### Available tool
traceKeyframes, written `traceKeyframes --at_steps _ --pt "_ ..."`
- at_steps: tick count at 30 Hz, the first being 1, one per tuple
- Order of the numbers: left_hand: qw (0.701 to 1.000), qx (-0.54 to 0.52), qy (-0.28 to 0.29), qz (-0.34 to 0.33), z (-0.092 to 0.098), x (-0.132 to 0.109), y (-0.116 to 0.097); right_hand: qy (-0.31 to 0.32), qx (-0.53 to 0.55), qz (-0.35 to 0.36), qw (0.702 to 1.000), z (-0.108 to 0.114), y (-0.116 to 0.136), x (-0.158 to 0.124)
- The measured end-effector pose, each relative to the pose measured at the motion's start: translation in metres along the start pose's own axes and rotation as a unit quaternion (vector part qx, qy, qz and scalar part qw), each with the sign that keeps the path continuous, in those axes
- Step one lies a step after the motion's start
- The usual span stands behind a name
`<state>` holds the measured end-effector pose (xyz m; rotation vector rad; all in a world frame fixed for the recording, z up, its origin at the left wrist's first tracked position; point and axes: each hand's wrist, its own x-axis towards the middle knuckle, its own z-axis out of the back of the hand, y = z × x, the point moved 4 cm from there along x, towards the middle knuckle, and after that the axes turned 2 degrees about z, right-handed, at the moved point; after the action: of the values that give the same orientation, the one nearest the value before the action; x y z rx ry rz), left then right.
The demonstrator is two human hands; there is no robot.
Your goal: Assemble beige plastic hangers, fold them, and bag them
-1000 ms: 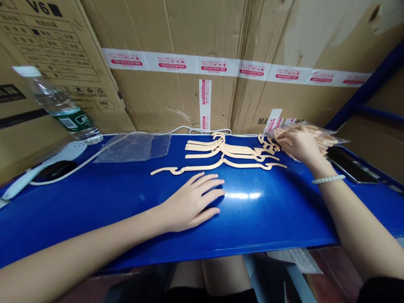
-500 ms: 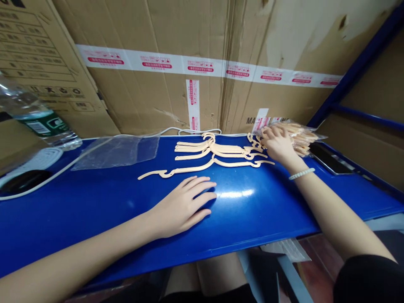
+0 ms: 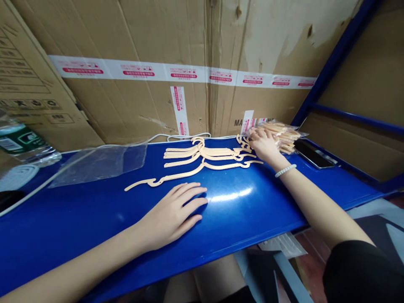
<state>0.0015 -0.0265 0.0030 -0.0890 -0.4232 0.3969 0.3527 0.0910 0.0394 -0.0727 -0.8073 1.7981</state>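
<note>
blue table (image 3: 252, 210) under cardboard boxes (image 3: 142, 42): left hand (image 3: 172, 212) lies flat, fingers spread, just beside a loose hanger (image 3: 164, 180). right hand (image 3: 263, 145) rests bent fingers on the clear bag (image 3: 285, 135) of cream hangers; i cannot tell its grip. both hands stay as before. a second clear bag (image 3: 97, 162) lies flat.

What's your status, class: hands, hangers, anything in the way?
Left hand flat on blue shelf, empty. Right hand on bag of hangers, grip unclear. Loose hangers laid out beside it. Phone beside bag.
</note>
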Motion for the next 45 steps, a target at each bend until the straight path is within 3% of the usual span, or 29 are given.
traceKeyframes --at_steps 8,15,17,19,21,23,25,26,28,29,31,34,37,40,42,45 --pt "1.0 0.008 -0.002 -0.003 0.0 -0.001 -0.001 0.003 0.019 -0.019 1.0 0.004 -0.002 0.002" --pt "1.0 -0.007 -0.008 -0.001 0.002 0.0 -0.002 -0.009 0.047 -0.057 0.997 0.023 -0.001 0.005" --pt "0.999 -0.035 -0.02 0.007 0.005 0.0 -0.003 -0.032 0.072 -0.079 0.994 0.033 -0.002 0.005" --pt "0.995 -0.088 -0.038 0.03 0.008 0.001 -0.003 -0.097 0.137 -0.104 0.98 0.048 -0.001 0.004" --pt "0.978 -0.178 -0.062 0.087 0.011 0.003 0.0 -0.195 0.262 -0.137 0.935 0.066 0.007 0.001" --pt "0.933 -0.304 -0.08 0.174 0.009 0.006 0.005 -0.269 0.435 -0.169 0.843 0.081 0.027 -0.002" --pt "0.857 -0.441 -0.084 0.252 0.003 0.01 0.011 -0.268 0.606 -0.163 0.731 0.093 0.061 -0.003" --pt "0.819 -0.496 -0.089 0.275 0.0 0.012 0.013 -0.24 0.67 -0.141 0.689 0.099 0.082 -0.002" --pt "0.758 -0.567 -0.114 0.303 -0.003 0.015 0.019 -0.177 0.738 -0.077 0.646 0.113 0.124 -0.003" --pt "0.736 -0.585 -0.139 0.311 -0.003 0.015 0.022 -0.152 0.747 -0.035 0.647 0.119 0.141 -0.005" --pt "0.71 -0.598 -0.189 0.319 -0.001 0.015 0.028 -0.146 0.719 0.053 0.678 0.129 0.161 -0.007" --pt "0.695 -0.596 -0.227 0.331 0.002 0.012 0.034 -0.158 0.638 0.158 0.737 0.127 0.159 -0.004" --pt "0.686 -0.592 -0.246 0.344 0.006 0.009 0.041 -0.164 0.537 0.132 0.817 0.101 0.124 0.012" --pt "0.673 -0.574 -0.303 0.355 0.015 0.004 0.051 -0.14 0.399 0.089 0.902 0.064 0.088 0.026" --pt "0.652 -0.561 -0.351 0.369 0.023 0.0 0.059 -0.094 0.36 0.09 0.924 0.041 0.076 0.032" --pt "0.618 -0.552 -0.398 0.393 0.031 -0.005 0.073 -0.077 0.363 0.101 0.923 0.025 0.072 0.036"
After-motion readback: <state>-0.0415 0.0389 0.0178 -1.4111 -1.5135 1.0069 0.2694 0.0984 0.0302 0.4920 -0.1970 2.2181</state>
